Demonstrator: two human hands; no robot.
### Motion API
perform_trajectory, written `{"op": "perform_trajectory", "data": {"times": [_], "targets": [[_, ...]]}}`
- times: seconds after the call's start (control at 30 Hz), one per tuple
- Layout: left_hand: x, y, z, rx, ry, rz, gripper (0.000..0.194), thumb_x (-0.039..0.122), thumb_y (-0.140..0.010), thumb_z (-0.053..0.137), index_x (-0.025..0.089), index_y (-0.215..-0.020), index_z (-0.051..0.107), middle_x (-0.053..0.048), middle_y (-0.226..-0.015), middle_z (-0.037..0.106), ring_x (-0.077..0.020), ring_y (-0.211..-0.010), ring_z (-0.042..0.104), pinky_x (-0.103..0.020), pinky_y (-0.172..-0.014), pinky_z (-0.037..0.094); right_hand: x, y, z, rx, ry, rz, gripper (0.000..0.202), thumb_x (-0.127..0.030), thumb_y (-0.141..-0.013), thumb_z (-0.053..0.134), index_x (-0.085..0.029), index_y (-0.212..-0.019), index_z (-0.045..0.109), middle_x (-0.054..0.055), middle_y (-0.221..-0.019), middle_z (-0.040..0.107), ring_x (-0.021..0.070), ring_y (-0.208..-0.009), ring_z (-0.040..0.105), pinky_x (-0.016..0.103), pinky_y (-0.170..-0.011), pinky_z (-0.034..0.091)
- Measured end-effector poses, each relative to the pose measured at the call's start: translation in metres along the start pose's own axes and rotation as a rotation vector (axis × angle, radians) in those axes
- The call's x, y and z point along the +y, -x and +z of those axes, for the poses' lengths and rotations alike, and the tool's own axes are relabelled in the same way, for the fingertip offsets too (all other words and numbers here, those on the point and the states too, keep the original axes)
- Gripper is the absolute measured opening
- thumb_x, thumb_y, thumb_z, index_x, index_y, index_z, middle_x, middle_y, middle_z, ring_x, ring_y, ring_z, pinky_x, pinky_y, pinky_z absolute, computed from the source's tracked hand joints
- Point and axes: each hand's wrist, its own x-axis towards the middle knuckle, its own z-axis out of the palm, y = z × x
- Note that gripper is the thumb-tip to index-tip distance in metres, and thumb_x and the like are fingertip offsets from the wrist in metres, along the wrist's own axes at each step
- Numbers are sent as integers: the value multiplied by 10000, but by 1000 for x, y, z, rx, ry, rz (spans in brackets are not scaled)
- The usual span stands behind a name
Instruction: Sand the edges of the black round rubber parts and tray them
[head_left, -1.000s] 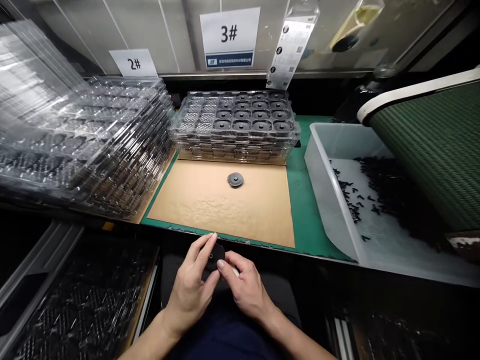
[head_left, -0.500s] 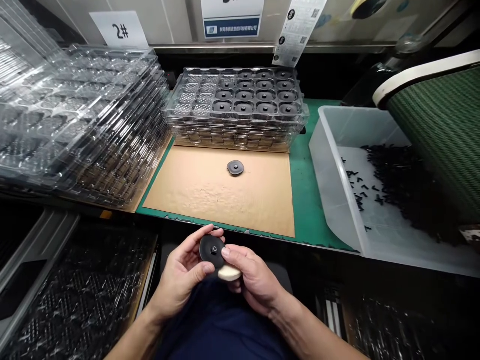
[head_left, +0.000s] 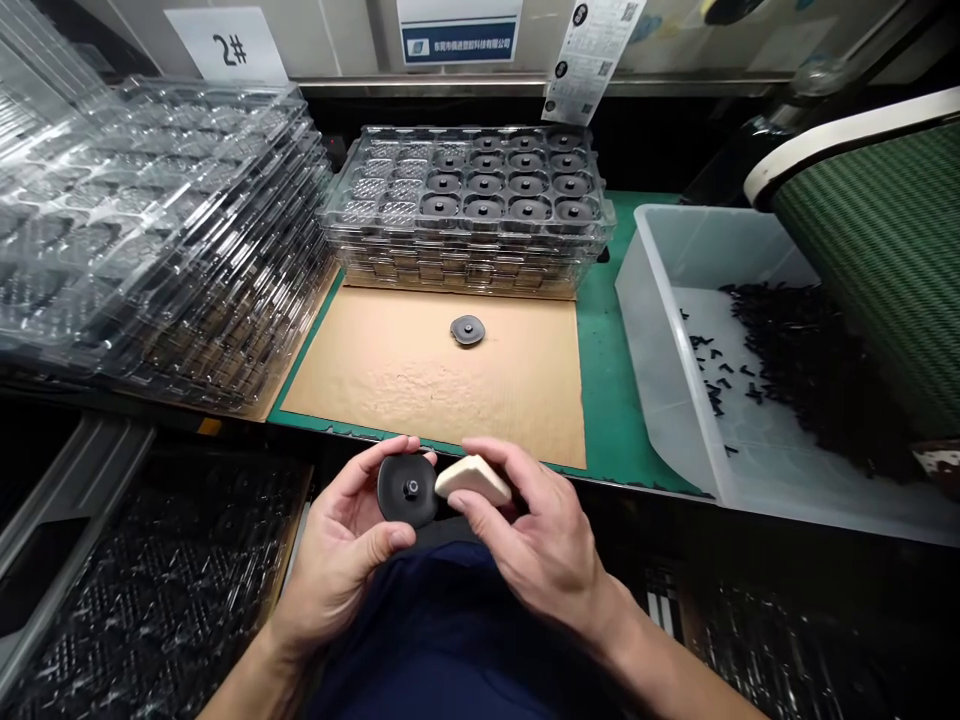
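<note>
A round black disc (head_left: pixel 406 488) with a small central post is gripped between the thumb and fingers of my left hand (head_left: pixel 337 550). Just right of it, my right hand (head_left: pixel 544 535) pinches a cream-coloured pad (head_left: pixel 472 480), whose left tip is at or very near the disc's edge. Another black disc (head_left: pixel 468 330) lies on the brown board (head_left: pixel 360 350) beyond my hands. Behind it, a stack of clear trays (head_left: pixel 465 245) has black discs in the right and middle pockets of its top tray; the pockets at its left hold none.
A tall stack of clear trays (head_left: pixel 247 260) stands at the left. On the right, a translucent bin (head_left: pixel 667 340) holds many small black parts. A green woven surface with a white rim (head_left: pixel 847 135) overhangs the bin. More trays (head_left: pixel 150 580) lie low at the left.
My right hand has shifted right and turned, lifting the pad from below the disc to beside it; its thumb is off the disc. My left hand has moved slightly left with the disc.
</note>
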Motion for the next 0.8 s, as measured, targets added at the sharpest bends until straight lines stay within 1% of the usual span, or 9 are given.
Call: {"op": "perform_trajectory", "data": {"times": [0.07, 0.17, 0.2, 0.33, 0.43, 0.5, 0.6, 0.73, 0.8], "targets": [[1, 2, 1, 5, 26, -15, 646, 351, -725, 942, 277, -1324, 712, -111, -1379, 701, -352, -1266, 667, -418, -1050, 578, -4, -3, -2, -105, -59, -53, 119, -184, -1053, 626, -190, -1167, 656, 54, -1091, 685, 197, -982, 661, 286, -901, 544], [3, 5, 3, 10, 74, -68, 657, 334, -726, 942, 277, -1340, 715, -100, -1360, 715, -304, -1258, 669, -324, -1056, 553, -9, -8, -5, -88, -28, -176, 158, -116, -1068, 534, -185, -1153, 648, 74, -1106, 669, 216, -998, 630, 335, -911, 527], [4, 6, 3, 13, 96, -83, 646, 328, -738, 934, 283, -1344, 716, -94, -1354, 720, -284, -1249, 674, -288, -1049, 547, -10, -10, -6, -88, -12, -180, 163, -106, -1063, 517, -181, -1128, 646, 75, -1078, 664, 215, -965, 621, 338, -880, 521], [6, 9, 7, 0, 209, -138, 556, 336, -809, 878, 300, -1343, 724, -90, -1264, 770, -242, -1156, 724, -238, -992, 563, -13, -14, -12, -267, 18, -109, 142, -144, -1053, 517, -173, -993, 643, 43, -908, 610, 188, -799, 568, 317, -730, 463], [5, 10, 10, 7, 266, -187, 492, 360, -861, 829, 258, -1333, 735, -116, -1211, 789, -227, -1110, 743, -233, -986, 567, -13, -15, -11, -198, 189, -164, 179, -159, -1076, 465, -155, -1062, 643, 70, -971, 606, 209, -864, 565, 344, -795, 441], [4, 9, 11, 69, 300, -196, 456, 372, -891, 798, 237, -1322, 741, -124, -1190, 795, -216, -1071, 756, -230, -965, 579, -13, -14, -9, -191, 218, -160, 175, -172, -1060, 465, -162, -956, 606, 49, -887, 567, 195, -797, 532, 328, -736, 409], [3, 8, 12, 149, 343, -205, 415, 395, -910, 775, 217, -1284, 762, -120, -1131, 811, -206, -999, 773, -231, -912, 608, -15, -12, -6, -282, 159, -122, 225, -188, -1020, 493, -191, -795, 482, -2, -754, 473, 159, -671, 451, 307, -626, 329], [5, 6, 12, 141, 350, -235, 405, 399, -877, 808, 175, -1214, 794, -127, -1085, 816, -220, -877, 781, -280, -807, 657, -16, -12, -2, -193, 281, -138, 180, -189, -1059, 445, -175, -941, 581, 35, -898, 553, 178, -777, 511, 315, -724, 373], [6, 6, 12, 175, 362, -231, 404, 382, -872, 816, 177, -1219, 791, -118, -1090, 817, -208, -861, 779, -263, -786, 657, -16, -13, 0, -195, 250, -119, 186, -188, -1048, 445, -177, -898, 554, 28, -862, 534, 172, -755, 500, 310, -707, 369]]}}
